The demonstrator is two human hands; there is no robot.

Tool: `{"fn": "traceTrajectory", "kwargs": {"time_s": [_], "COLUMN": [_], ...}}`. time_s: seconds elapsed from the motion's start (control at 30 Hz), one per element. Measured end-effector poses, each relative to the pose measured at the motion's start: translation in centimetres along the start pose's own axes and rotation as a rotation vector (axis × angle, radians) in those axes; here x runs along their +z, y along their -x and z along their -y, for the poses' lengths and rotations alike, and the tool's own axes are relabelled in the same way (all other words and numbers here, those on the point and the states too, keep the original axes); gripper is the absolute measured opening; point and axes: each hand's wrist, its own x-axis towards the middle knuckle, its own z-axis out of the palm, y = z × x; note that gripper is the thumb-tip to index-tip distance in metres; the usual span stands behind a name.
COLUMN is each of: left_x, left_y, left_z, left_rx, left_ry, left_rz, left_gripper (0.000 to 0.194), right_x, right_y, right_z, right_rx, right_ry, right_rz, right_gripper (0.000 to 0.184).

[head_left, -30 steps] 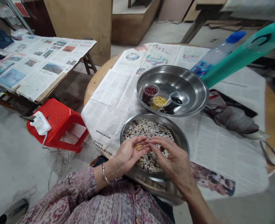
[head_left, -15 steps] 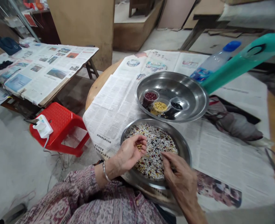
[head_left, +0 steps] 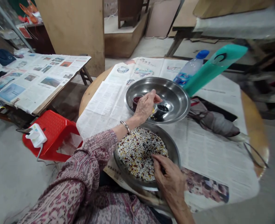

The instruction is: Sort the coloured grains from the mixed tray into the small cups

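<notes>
My left hand (head_left: pixel 146 107) reaches over the far steel basin (head_left: pixel 181 107), its fingers curled above the cups. What lies inside the fingers is hidden now; half a second ago yellow beans showed in that palm. Under and beside the hand are red beans (head_left: pixel 136 100) in a clear cup, a sliver of yellow beans (head_left: pixel 153 110), mostly covered, and a cup of black beans (head_left: pixel 162 108). My right hand (head_left: pixel 171 175) rests at the near basin (head_left: pixel 174 152), thumb and forefinger pinched at the mixed white grains and coloured beans (head_left: pixel 139 152). Anything in the pinch is too small to see.
Newspaper (head_left: pixel 212 155) covers the round table. Behind the far basin stand a blue-capped bottle (head_left: pixel 190 68) and a long green object (head_left: pixel 216 70). A grey cloth bundle (head_left: pixel 217 123) lies at right. A red stool (head_left: pixel 55 133) holds a white power strip (head_left: pixel 36 135).
My left hand has moved from over the near basin, forward to above the cups in the far basin. My right hand stays low at the grains. The view has shifted slightly.
</notes>
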Motion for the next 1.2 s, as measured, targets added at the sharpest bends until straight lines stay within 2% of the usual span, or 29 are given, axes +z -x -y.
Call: {"fn": "traceTrajectory", "kwargs": {"time_s": [0.13, 0.3, 0.4, 0.47, 0.53, 0.6, 0.67, 0.73, 0.77, 0.8, 0.87, 0.93, 1.03, 1.13, 1.2], "left_x": [-0.6, -1.0, -1.4, -2.3, -3.8, -5.5, -7.1, -8.0, -8.2, -8.3, -7.9, -7.4, -7.0, -7.1, -7.0], "left_y": [-0.3, 0.4, 2.0, 3.9, 6.6, 9.7, 12.7, 15.2, 16.2, 16.8, 17.4, 17.1, 15.7, 14.1, 13.4], "left_z": [0.6, -0.8, -1.7, -2.4, -2.9, -3.0, -2.6, -1.7, -1.2, -0.7, 0.0, 0.2, 0.4, 1.2, 1.9], "left_rx": [0.004, -0.052, -0.088, -0.092, -0.105, -0.139, -0.146, -0.063, 0.001, 0.066, 0.177, 0.240, 0.280, 0.313, 0.313], "left_ry": [-0.179, -0.025, 0.023, -0.046, -0.210, -0.426, -0.651, -0.834, -0.891, -0.956, -1.108, -1.259, -1.333, -1.366, -1.420], "left_rz": [0.105, 0.158, 0.102, 0.128, 0.295, 0.609, 0.996, 1.250, 1.308, 1.313, 1.231, 1.083, 0.822, 0.586, 0.495], "left_gripper": [0.047, 0.048, 0.044, 0.040, 0.036, 0.031, 0.027, 0.022, 0.019, 0.017, 0.015, 0.017, 0.024, 0.027, 0.028], "right_x": [-0.1, 0.0, -0.4, -1.2, -2.4, -3.8, -4.5, -4.3, -3.9, -3.3, -2.0, -1.0, -0.7, -0.7, -0.2], "right_y": [0.0, -0.1, -0.3, -0.5, -0.7, -0.7, -0.7, -0.6, -0.7, -0.8, -1.2, -2.0, -3.0, -3.2, -2.8], "right_z": [0.2, 0.5, 0.4, 0.2, -0.1, -0.1, 0.2, 0.5, 0.7, 0.7, 0.6, 0.0, -1.0, -1.3, -0.4], "right_rx": [0.018, 0.031, 0.047, 0.050, 0.002, -0.088, -0.175, -0.220, -0.232, -0.239, -0.224, -0.167, -0.046, 0.014, 0.020], "right_ry": [0.001, -0.011, -0.069, -0.137, -0.191, -0.174, -0.089, -0.002, 0.026, 0.046, 0.091, 0.143, 0.213, 0.309, 0.340], "right_rz": [0.005, -0.018, -0.016, 0.039, 0.169, 0.352, 0.534, 0.660, 0.687, 0.683, 0.592, 0.444, 0.269, 0.220, 0.250], "right_gripper": [0.017, 0.017, 0.017, 0.017, 0.018, 0.020, 0.024, 0.027, 0.027, 0.027, 0.029, 0.034, 0.038, 0.037, 0.036]}}
